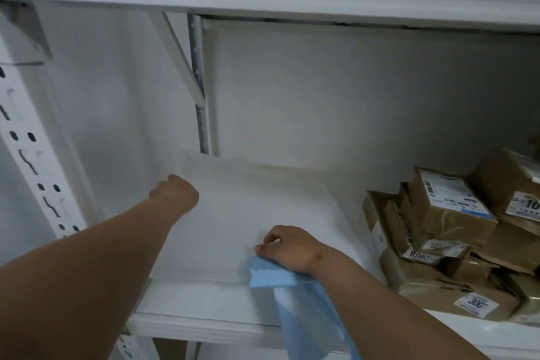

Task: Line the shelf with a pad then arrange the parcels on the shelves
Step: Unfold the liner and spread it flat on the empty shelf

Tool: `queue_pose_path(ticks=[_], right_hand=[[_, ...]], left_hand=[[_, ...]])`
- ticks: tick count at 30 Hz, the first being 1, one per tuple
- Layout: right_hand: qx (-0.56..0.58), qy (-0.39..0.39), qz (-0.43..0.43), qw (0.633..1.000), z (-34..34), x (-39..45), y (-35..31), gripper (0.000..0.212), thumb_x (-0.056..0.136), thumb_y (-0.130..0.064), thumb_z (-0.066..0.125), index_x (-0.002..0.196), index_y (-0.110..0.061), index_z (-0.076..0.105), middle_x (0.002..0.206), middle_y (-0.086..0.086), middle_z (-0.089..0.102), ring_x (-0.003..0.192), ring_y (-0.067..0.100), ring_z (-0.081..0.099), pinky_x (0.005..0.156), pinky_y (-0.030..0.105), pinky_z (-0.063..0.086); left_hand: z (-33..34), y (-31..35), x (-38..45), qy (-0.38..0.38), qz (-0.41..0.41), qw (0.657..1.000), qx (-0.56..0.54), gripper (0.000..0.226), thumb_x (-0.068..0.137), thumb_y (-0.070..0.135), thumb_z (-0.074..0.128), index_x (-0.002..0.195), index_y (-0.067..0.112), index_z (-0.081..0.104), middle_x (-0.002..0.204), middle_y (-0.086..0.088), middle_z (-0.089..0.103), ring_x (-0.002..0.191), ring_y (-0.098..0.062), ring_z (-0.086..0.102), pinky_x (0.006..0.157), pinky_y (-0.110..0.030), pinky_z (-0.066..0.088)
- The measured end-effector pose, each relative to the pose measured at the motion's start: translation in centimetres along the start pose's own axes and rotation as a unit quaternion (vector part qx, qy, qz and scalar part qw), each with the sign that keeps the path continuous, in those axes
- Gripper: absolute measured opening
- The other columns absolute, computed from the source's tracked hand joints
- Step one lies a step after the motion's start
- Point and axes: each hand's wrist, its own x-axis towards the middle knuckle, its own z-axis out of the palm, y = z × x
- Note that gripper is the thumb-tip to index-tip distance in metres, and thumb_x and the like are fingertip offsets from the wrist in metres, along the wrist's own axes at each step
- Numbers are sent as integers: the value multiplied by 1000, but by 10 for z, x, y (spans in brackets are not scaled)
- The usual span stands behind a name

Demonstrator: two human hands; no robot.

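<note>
A white foam pad is spread on the shelf, w/ its far edge riding up the back wall just beyond the left fingers. The left hand is pushed deep toward the back-left corner; fingers are curled under, knuckles forward, apparently pressing the pad down — whether any foam is actually pinched can't be told. The right hand is set nearer the front, fingers bent, w/ a blue cloth held under the palm; the cloth trails down past the shelf lip.

The parcels, brown, taped & labelled, are stacked loosely to the right of the right fingers, well apart from the left ones, some tilted on each other.

Handling, as judged: the pad looks thin, very light & soft, so it is likely to creep, buckle or lift at the edges; it is best flattened w/ spread palms from centre outward, and shifted by an edge or corner. The parcels look stiff-ish but slick from tape; each is best taken across its short sides. The pile could slide if a lower one is pulled first.
</note>
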Motion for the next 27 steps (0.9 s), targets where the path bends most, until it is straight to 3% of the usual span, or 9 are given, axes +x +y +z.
queue_pose_path(ticks=[5, 10, 14, 16, 19, 21, 23, 25, 27], right_hand=[[26, -10, 52, 998, -2, 10, 14, 41, 93, -45, 57, 116, -12, 66, 122, 5, 63, 112, 21, 58, 94, 32, 45], [-23, -19, 79, 996, 3, 23, 19, 42, 95, -39, 53, 113, -3, 66, 119, 11, 65, 111, 26, 60, 91, 33, 46], [-61, -15, 94, 994, 12, 35, 24, 31, 92, -35, 53, 71, -12, 53, 84, 6, 56, 87, 23, 54, 56, 23, 36], [-87, -24, 104, 990, 16, 37, 24, 35, 92, -35, 51, 64, -15, 45, 82, 6, 52, 85, 23, 50, 58, 26, 35], [-118, -40, 98, 987, 21, 34, 21, 33, 93, -34, 50, 70, -9, 51, 92, 14, 56, 87, 23, 48, 73, 27, 36], [-128, -53, 93, 986, 24, 29, 20, 35, 92, -33, 51, 65, -12, 46, 78, 6, 50, 86, 22, 48, 70, 26, 37], [-117, -64, 90, 987, 25, 24, 19, 35, 91, -36, 53, 64, -14, 46, 71, 1, 44, 85, 22, 50, 60, 26, 36], [-96, -71, 82, 989, 26, 19, 20, 33, 91, -38, 54, 76, -9, 60, 80, 4, 54, 88, 23, 53, 61, 25, 37], [-72, -67, 83, 992, 26, 13, 23, 37, 93, -37, 53, 99, -3, 69, 99, 10, 63, 95, 24, 58, 72, 26, 40]], left_hand=[[27, 13, -11, -68, 65, 995, 22, 42, 102, 17, 42, 139, -1, 48, 145, -20, 46, 133, -36, 46, 109, -38, 39], [57, 13, -50, -184, 192, 959, 98, 61, 102, 35, 47, 155, 13, 27, 163, -9, 22, 149, -22, 23, 116, -25, 20], [89, -6, -62, -180, 249, 935, 176, 71, 97, 55, 45, 158, 29, 18, 167, -4, 4, 153, -23, 5, 123, -39, 11], [95, -17, -65, -183, 256, 932, 182, 77, 94, 65, 42, 158, 35, 11, 167, 1, -5, 153, -22, -1, 123, -48, 10], [99, -27, -69, -189, 276, 920, 203, 84, 89, 76, 35, 157, 39, 2, 166, 4, -13, 153, -20, -8, 122, -53, 7], [94, -31, -69, -206, 287, 912, 208, 94, 80, 86, 30, 157, 40, 2, 166, 4, -13, 153, -19, -9, 122, -54, 6], [86, -35, -70, -237, 297, 905, 194, 131, 44, 106, 16, 156, 41, 3, 166, 6, -12, 153, -19, -8, 123, -52, 5], [82, -41, -70, -255, 304, 896, 199, 156, 15, 108, 8, 156, 41, 5, 166, 8, -10, 153, -18, -7, 123, -51, 5], [81, -44, -72, -259, 301, 897, 194, 148, 25, 108, 16, 156, 41, 6, 166, 7, -10, 153, -18, -6, 123, -51, 5]])
